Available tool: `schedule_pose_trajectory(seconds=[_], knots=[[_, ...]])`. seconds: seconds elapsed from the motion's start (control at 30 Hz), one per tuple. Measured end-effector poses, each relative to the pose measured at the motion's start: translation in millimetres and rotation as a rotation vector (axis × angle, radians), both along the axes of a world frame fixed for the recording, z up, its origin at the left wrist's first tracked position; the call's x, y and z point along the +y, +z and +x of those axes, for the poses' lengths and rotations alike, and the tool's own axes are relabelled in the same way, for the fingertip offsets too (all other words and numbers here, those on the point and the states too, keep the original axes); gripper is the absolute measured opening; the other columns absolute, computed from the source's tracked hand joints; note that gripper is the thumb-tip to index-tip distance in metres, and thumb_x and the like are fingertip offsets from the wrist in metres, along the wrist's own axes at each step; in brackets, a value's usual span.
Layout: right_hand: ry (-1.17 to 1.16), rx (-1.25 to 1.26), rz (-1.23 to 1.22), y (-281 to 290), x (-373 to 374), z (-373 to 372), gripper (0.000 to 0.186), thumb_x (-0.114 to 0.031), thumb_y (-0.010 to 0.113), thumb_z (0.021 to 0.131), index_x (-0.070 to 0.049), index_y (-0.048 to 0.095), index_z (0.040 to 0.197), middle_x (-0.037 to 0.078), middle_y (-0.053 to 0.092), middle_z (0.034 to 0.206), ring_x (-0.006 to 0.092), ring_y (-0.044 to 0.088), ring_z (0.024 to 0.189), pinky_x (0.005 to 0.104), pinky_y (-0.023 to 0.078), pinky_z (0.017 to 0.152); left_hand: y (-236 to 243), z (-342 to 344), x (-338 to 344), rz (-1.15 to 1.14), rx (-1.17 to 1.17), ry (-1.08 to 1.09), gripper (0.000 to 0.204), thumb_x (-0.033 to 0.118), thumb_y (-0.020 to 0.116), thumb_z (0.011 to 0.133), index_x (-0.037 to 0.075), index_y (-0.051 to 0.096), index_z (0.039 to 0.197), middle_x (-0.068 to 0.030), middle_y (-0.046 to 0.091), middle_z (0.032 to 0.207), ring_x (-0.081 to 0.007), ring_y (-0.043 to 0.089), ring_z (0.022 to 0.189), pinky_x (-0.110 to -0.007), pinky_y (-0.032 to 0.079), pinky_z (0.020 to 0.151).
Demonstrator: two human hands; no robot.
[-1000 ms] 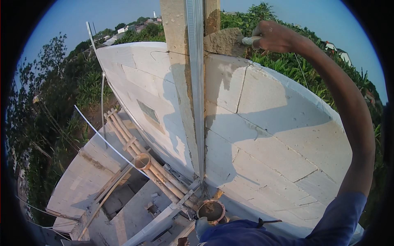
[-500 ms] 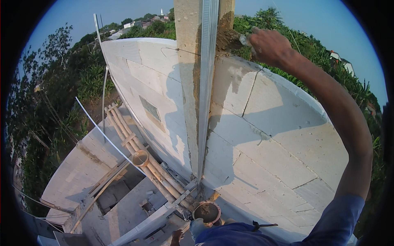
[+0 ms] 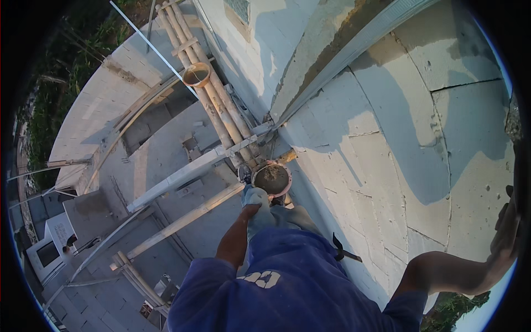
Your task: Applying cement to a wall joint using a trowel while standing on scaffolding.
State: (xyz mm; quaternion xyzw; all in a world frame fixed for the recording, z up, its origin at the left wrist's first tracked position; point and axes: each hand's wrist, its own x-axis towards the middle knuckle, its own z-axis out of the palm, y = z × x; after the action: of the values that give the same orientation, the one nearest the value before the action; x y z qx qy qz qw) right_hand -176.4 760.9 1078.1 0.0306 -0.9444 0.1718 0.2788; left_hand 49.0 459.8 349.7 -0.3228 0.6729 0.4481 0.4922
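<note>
My right hand (image 3: 507,221) is at the far right edge, in shadow beside the block wall (image 3: 381,160). Its fingers are closed round a trowel, whose handle is hard to make out; a grey-brown lump of mortar (image 3: 514,120) shows just above the hand. My left hand (image 3: 251,210) rests on my trouser leg at the knee, its fingers mostly hidden. Right in front of my knees stands a bucket (image 3: 289,183) with mortar in it. Beyond it, a long metal channel (image 3: 359,58) runs up along a rough concrete column (image 3: 315,55).
Bamboo poles (image 3: 221,119) lashed as scaffolding reach away at the left, with a second bucket (image 3: 189,78) on them. A pale beam (image 3: 177,180) and a wooden pole (image 3: 182,221) cross above a lower floor (image 3: 166,144). A thin white pipe (image 3: 146,41) slants at the upper left.
My view has tilted down from the column top to my body. My right hand, earlier up at the column with the mortar-laden trowel, now appears at the right edge. My left hand stays by my knee.
</note>
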Motion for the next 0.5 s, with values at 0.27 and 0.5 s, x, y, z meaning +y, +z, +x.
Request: schedule_pose_trajectory(seconds=[0.27, 0.5], knots=[[0.0, -1.484, -0.458, -378.8, -43.4, 11.9, 0.028, -0.025, 0.06, 0.084, 0.002, 0.063, 0.09, 0.004, 0.056, 0.067, 0.0075, 0.049, 0.053, 0.0258, 0.039, 0.05, 65.5, -48.8, 45.6, -0.388, -0.276, -0.028, 0.084, 0.049, 0.061, 0.082, 0.004, 0.027, 0.144, -0.0189, 0.031, 0.148, -0.0314, 0.033, 0.136, -0.047, 0.03, 0.11], [-0.011, -1.612, 0.261, -777.9, -36.4, 87.0, 0.043, -0.034, 0.056, 0.084, 0.0, 0.061, 0.109, 0.024, 0.063, 0.108, 0.0373, 0.061, 0.105, 0.0456, 0.049, 0.087, -4.9, -37.6, 39.5, -0.619, -0.012, -0.132, 0.072, 0.033, 0.064, 0.082, 0.006, 0.032, 0.142, -0.0138, 0.032, 0.148, -0.0299, 0.035, 0.133, -0.049, 0.03, 0.108]])
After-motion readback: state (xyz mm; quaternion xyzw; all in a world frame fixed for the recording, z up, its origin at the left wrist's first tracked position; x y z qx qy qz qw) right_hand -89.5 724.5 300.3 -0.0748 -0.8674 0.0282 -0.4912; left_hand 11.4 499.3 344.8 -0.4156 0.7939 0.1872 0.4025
